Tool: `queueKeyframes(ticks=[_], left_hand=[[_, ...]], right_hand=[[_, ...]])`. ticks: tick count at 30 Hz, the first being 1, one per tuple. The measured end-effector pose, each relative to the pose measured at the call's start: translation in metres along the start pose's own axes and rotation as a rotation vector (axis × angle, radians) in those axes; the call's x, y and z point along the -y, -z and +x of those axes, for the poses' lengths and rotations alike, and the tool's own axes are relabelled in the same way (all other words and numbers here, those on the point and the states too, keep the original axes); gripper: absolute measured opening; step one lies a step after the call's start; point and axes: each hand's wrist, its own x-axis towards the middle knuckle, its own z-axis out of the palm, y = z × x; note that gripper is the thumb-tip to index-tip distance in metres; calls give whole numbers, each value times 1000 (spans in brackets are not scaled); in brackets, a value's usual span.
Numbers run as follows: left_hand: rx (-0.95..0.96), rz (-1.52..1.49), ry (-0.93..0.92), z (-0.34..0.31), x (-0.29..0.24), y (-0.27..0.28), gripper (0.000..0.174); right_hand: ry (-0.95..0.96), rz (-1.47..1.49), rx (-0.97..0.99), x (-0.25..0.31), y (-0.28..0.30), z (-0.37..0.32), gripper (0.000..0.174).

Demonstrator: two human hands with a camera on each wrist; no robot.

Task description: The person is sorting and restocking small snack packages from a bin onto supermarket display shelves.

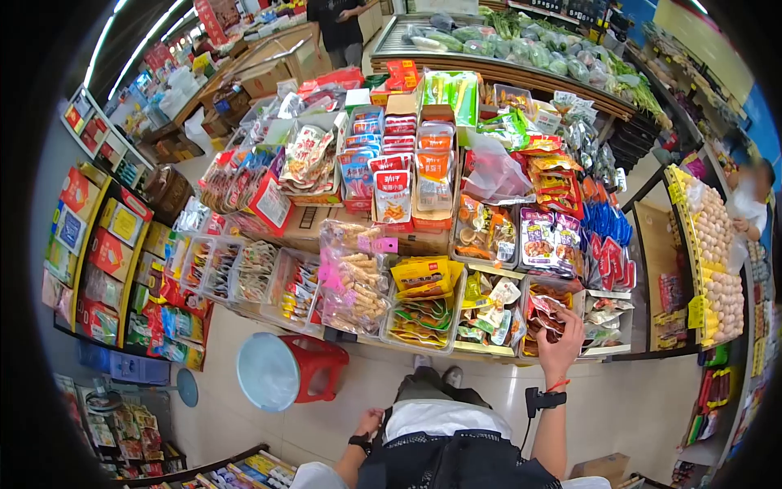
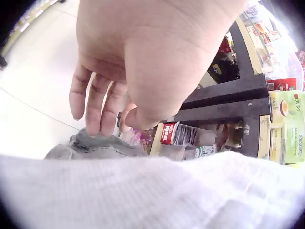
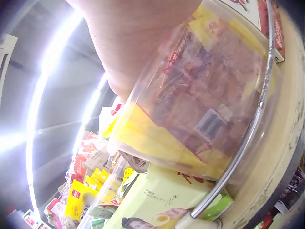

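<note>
My right hand [image 1: 562, 338] reaches down into a clear plastic bin [image 3: 138, 107] of reddish-brown snack packets [image 1: 544, 312]. Its fingers and thumb are at the packets in the head view; I cannot tell whether they pinch one. In the right wrist view the palm side shows above the bin's rim, the fingertips hidden, and packets with yellow edges [image 3: 157, 133] press against the clear wall. My left hand [image 2: 114, 90] hangs beside my body with loosely bent fingers and nothing in it, near the grey trousers [image 2: 102, 145].
Bins of wrapped snacks flank this one, including yellow packets [image 1: 425, 277] and purple-white packets [image 1: 550, 236]. A metal rail [image 3: 257, 114] runs before the bin. A red stool [image 1: 319, 371] with a light-blue basin [image 1: 267, 371] stands left. Egg trays [image 1: 717, 269] rise at right.
</note>
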Motion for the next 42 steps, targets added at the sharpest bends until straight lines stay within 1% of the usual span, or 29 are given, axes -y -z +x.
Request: queueKeyframes(ticks=[3, 5, 6, 9, 12, 16, 17, 19, 20, 21, 24, 27, 30, 31, 33, 36, 39, 42], left_hand=[[12, 25, -78, -2, 42, 2, 21], [9, 5, -121, -15, 61, 3, 20], [7, -22, -49, -21, 70, 3, 20], [-29, -81, 138, -43, 74, 2, 21], [-52, -107, 165, -57, 76, 1, 21], [-50, -151, 116, -66, 81, -3, 19], [-15, -200, 76, -59, 92, -1, 20], [-61, -155, 51, -30, 140, -11, 21], [-82, -133, 41, -28, 144, -14, 21], [-79, -131, 81, -30, 143, -14, 23], [-57, -41, 4, -26, 131, -16, 24], [-83, -46, -55, -24, 139, -18, 25], [-100, -47, -20, -27, 144, -22, 24], [-98, -66, 10, -33, 140, -24, 24], [-93, -103, 67, -36, 150, -23, 24], [-85, -48, 43, -40, 143, -26, 25], [-70, -152, 90, -39, 153, -29, 25], [-75, -147, 77, -32, 153, -31, 25]], right_hand=[[-7, 2, -6, -1, 1, -1, 43], [-13, 20, -3, -2, 3, -2, 42], [-10, 29, -1, -2, 3, -1, 42], [8, 14, -17, -5, 2, -2, 40], [3, 14, -11, -5, 3, -4, 40], [4, 18, -15, -3, 4, -4, 40], [8, 15, -24, -1, 4, -4, 39], [9, 11, -17, -3, 5, -4, 39], [6, 11, -10, -3, 4, -5, 40], [4, 9, -4, -4, 4, -6, 40], [2, 9, -2, -5, 5, -3, 41], [4, 2, -5, -4, 3, -6, 41], [6, 8, 2, -4, 3, -4, 42], [10, 5, -2, -6, 1, -5, 42], [12, -1, -2, -8, 1, -6, 42], [7, -3, 0, -6, 0, -5, 43], [2, -15, 0, -6, 0, -5, 43], [5, -27, -3, -2, 1, -4, 42]])
